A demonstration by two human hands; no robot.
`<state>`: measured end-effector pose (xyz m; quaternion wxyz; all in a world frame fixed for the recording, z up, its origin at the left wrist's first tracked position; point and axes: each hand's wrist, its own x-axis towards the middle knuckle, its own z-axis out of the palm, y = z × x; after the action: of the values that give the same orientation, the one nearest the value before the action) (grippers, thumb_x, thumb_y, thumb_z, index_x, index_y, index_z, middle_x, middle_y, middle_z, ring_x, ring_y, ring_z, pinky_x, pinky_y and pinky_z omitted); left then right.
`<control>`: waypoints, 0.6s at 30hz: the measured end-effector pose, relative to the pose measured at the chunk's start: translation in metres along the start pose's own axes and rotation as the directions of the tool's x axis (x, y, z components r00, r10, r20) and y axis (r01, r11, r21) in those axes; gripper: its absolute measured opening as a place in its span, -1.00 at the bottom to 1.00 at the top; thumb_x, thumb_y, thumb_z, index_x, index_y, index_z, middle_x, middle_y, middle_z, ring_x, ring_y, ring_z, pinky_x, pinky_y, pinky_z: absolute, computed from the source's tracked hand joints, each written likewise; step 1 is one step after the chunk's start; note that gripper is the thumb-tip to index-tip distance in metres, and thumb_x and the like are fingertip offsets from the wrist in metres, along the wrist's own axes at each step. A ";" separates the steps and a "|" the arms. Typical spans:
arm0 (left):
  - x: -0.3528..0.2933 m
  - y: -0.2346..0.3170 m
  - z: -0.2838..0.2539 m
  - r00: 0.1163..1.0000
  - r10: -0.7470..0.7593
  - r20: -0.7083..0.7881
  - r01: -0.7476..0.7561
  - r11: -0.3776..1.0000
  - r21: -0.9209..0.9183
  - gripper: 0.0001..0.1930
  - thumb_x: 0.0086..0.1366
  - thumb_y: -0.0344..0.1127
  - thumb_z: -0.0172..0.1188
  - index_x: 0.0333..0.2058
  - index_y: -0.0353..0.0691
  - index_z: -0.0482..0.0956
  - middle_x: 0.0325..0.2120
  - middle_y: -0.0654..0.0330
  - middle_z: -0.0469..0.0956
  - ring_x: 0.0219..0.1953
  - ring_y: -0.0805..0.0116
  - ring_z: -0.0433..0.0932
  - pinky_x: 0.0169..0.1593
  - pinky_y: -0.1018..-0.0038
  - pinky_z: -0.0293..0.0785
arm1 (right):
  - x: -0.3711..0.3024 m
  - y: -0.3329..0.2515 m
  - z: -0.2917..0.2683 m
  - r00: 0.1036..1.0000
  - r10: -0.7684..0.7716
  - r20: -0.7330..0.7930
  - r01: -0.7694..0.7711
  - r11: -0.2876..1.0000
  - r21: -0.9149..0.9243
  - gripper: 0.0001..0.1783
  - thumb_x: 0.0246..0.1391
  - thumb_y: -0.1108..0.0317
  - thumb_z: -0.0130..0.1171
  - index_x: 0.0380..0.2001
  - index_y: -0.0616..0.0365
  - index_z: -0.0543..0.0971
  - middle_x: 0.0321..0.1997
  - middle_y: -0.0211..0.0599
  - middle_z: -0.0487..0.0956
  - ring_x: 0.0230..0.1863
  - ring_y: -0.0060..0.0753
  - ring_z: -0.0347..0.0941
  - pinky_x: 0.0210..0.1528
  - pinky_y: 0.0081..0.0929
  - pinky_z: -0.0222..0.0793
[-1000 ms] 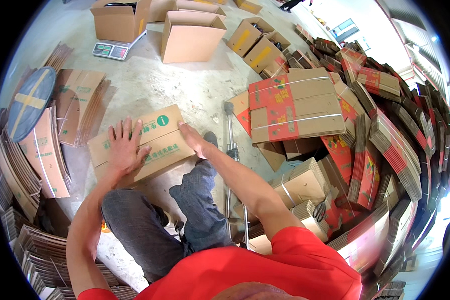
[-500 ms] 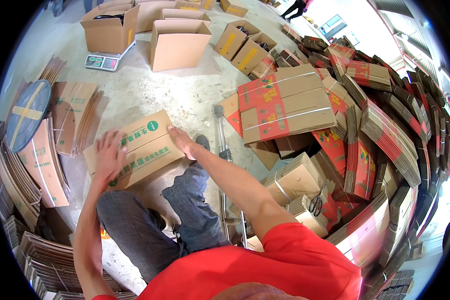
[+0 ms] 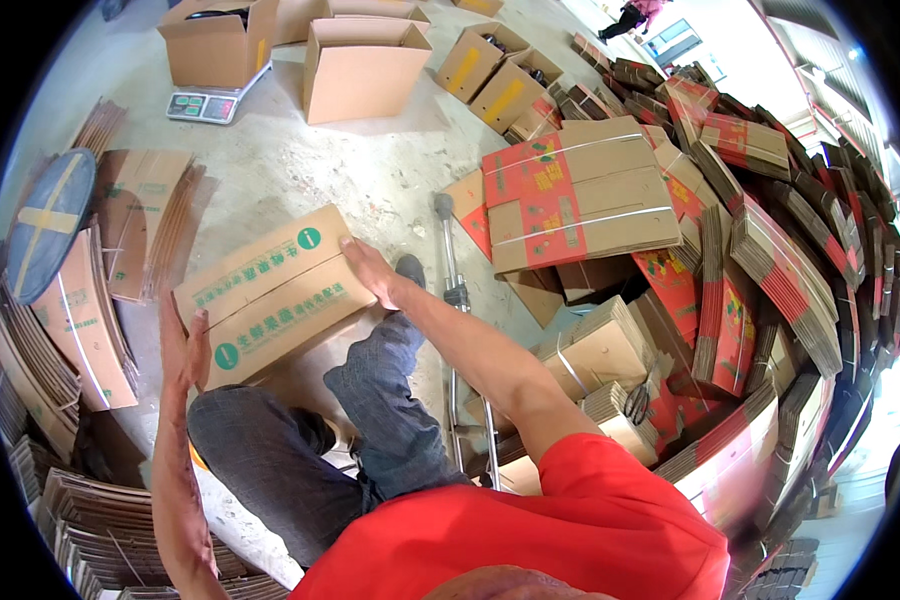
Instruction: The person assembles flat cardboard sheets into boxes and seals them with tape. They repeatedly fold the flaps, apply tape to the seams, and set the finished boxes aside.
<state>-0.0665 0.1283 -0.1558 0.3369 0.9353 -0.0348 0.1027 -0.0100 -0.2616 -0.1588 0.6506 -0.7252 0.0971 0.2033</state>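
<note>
Brown box w/ green print on my knees. My left hand flat vs its near end, right hand grips far end. Red-printed bundle to the right.

The person wears a bright red short-sleeved top; its sleeve ends well up the arm from the right hand, leaving the forearm bare. The arm behind the left hand is likewise bare along its visible length. Neither hand has a glove, and no watch or ring can be made out. The legs are in dark grey-blue jeans, creased at the knees. Just beyond the right hand sits a dark grey shoe.
</note>
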 end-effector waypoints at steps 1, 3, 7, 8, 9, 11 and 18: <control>0.000 0.010 -0.004 1.000 -0.016 0.014 0.016 0.999 -0.030 -0.28 0.46 -0.20 0.03 0.47 -0.39 0.04 0.43 -0.25 0.17 0.50 -0.17 0.11 0.53 0.21 -0.03 | 0.000 0.006 -0.003 1.000 0.022 0.000 -0.022 0.999 0.032 -0.30 0.48 -0.19 -0.17 0.39 0.12 0.36 0.30 -0.15 0.52 0.26 -0.26 0.45 0.33 -0.25 0.32; -0.002 0.006 -0.010 0.999 -0.051 -0.005 0.051 0.998 -0.040 -0.29 0.48 -0.17 0.02 0.47 -0.40 0.05 0.43 -0.24 0.18 0.50 -0.15 0.12 0.53 0.23 -0.03 | -0.003 -0.009 0.008 0.999 0.042 0.028 -0.044 0.994 0.095 -0.31 0.47 -0.19 -0.15 0.38 0.10 0.36 0.29 -0.15 0.53 0.25 -0.27 0.46 0.31 -0.24 0.33; 0.000 0.000 -0.003 0.997 -0.064 -0.049 0.061 0.996 -0.061 -0.33 0.52 -0.14 -0.01 0.45 -0.41 0.11 0.43 -0.22 0.20 0.49 -0.10 0.16 0.51 0.25 0.01 | 0.005 0.001 0.003 0.999 -0.003 0.041 -0.001 0.994 0.106 -0.32 0.46 -0.20 -0.12 0.38 0.07 0.37 0.27 -0.17 0.54 0.22 -0.27 0.48 0.29 -0.23 0.36; 0.001 0.003 -0.003 0.996 -0.063 -0.056 0.059 0.995 -0.079 -0.34 0.53 -0.14 -0.03 0.44 -0.42 0.14 0.43 -0.21 0.22 0.49 -0.09 0.17 0.51 0.25 0.02 | 0.004 0.002 0.003 0.999 -0.002 0.040 -0.002 0.993 0.114 -0.32 0.46 -0.20 -0.12 0.38 0.07 0.37 0.27 -0.18 0.54 0.22 -0.28 0.48 0.29 -0.23 0.36; 0.000 0.004 -0.001 0.995 -0.072 -0.067 0.063 0.990 -0.130 -0.36 0.53 -0.15 -0.03 0.44 -0.42 0.15 0.42 -0.21 0.24 0.48 -0.08 0.18 0.51 0.26 0.02 | 0.003 0.002 0.001 0.999 -0.001 0.040 -0.004 0.993 0.122 -0.32 0.46 -0.20 -0.12 0.38 0.07 0.38 0.27 -0.18 0.54 0.21 -0.28 0.49 0.28 -0.23 0.37; -0.001 0.005 0.003 0.993 -0.086 -0.083 0.065 0.971 -0.230 -0.38 0.54 -0.16 -0.05 0.43 -0.42 0.18 0.39 -0.20 0.28 0.48 -0.07 0.19 0.51 0.26 0.02 | 0.004 0.003 -0.003 0.999 0.006 0.041 -0.011 0.993 0.118 -0.31 0.46 -0.21 -0.11 0.39 0.06 0.37 0.27 -0.19 0.55 0.20 -0.28 0.50 0.28 -0.24 0.37; -0.005 -0.024 0.009 0.971 -0.161 -0.177 0.086 0.925 -0.369 -0.42 0.56 -0.14 -0.05 0.44 -0.28 0.24 0.31 -0.04 0.42 0.16 0.24 0.52 0.17 0.41 0.43 | 0.017 -0.013 0.003 0.990 0.131 -0.051 -0.132 0.991 -0.029 -0.26 0.45 -0.23 -0.10 0.46 0.02 0.29 0.42 -0.21 0.41 0.39 -0.29 0.31 0.37 -0.21 0.28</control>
<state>-0.0662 0.1406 -0.1786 0.5095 0.8429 0.0411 0.1682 0.0098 -0.2551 -0.1545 0.6214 -0.7324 0.1572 0.2296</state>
